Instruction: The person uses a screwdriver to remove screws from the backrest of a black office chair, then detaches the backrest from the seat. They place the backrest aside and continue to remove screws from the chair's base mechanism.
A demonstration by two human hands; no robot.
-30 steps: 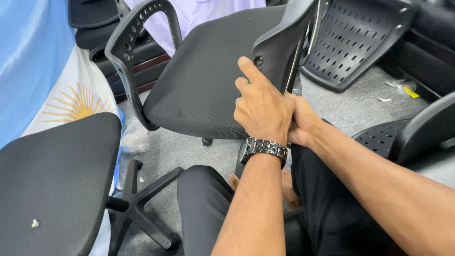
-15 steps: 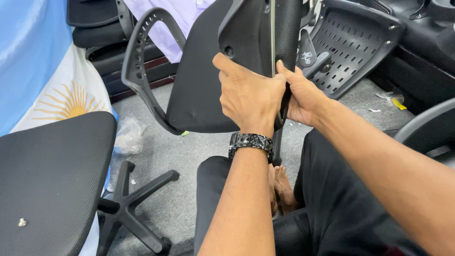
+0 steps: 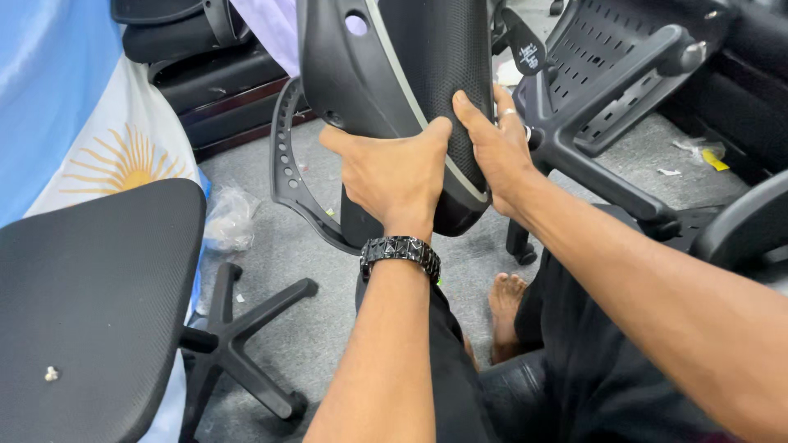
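Note:
I hold a black office chair [image 3: 427,66] tipped up on its side in front of me. My left hand [image 3: 386,176], with a dark metal watch on the wrist, grips the lower edge of its plastic shell. My right hand [image 3: 492,148] presses flat on the mesh fabric surface beside it. One black perforated armrest [image 3: 289,176] curves down to the left of my left hand. The chair's star base [image 3: 591,160] with a castor sticks out to the right behind my right hand.
Another black mesh chair seat [image 3: 98,287] with its star base [image 3: 238,349] stands at the left. A blue and white flag with a sun [image 3: 82,123] hangs behind it. A perforated black plastic shell [image 3: 616,41] lies at the back right. Grey carpet [image 3: 320,320] carries a crumpled plastic bag [image 3: 230,221].
The chair has been turned further upright and rotated, so its base now points right. My left hand has slid to the lower shell edge and my right hand has opened flat on the mesh.

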